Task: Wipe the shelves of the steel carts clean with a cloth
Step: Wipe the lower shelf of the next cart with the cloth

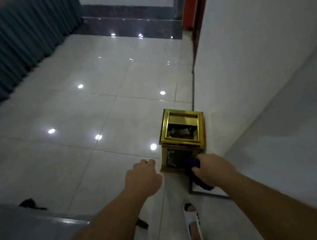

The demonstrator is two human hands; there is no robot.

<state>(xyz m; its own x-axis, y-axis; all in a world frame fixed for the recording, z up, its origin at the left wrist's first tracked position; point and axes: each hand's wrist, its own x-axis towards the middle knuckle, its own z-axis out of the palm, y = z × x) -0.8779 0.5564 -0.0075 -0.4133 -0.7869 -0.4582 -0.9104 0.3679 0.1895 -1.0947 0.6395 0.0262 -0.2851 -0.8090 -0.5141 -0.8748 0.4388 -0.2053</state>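
Walking shot, no steel cart visible anywhere in frame, so wiping hasn't got a surface yet, prob just en route. Right hand (pixel 210 170) at lower center-right, clenched round a dark purple cloth (pixel 196 174), wad sticking out both ends of the fist. Left hand (pixel 143 175) just left of it, empty, fingers curled loosely in, not gripping anything afaict. Gold bin (pixel 183 134) right of center, up against the white wall (pixel 256 69), lid hole open w/ junk inside. Shiny tile floor (pixel 73 109) across the middle, full of light spots. Grey pleated curtain (pixel 7 48) upper left, red door frame (pixel 191 3) top right. White slipper (pixel 192 220) on a foot at bottom center.

Stuff that could go wrong from here, guessing only:
- floor looks slick, slippers + fast pace = slip risk
- bin sits right in the walking line by the wall, easy to clip w/ a foot or the dangling cloth end
- cloth tail hanging low, could snag or drag on the bin edge and pick up grime before reaching any shelf
- whole frame blurry, so details shaky
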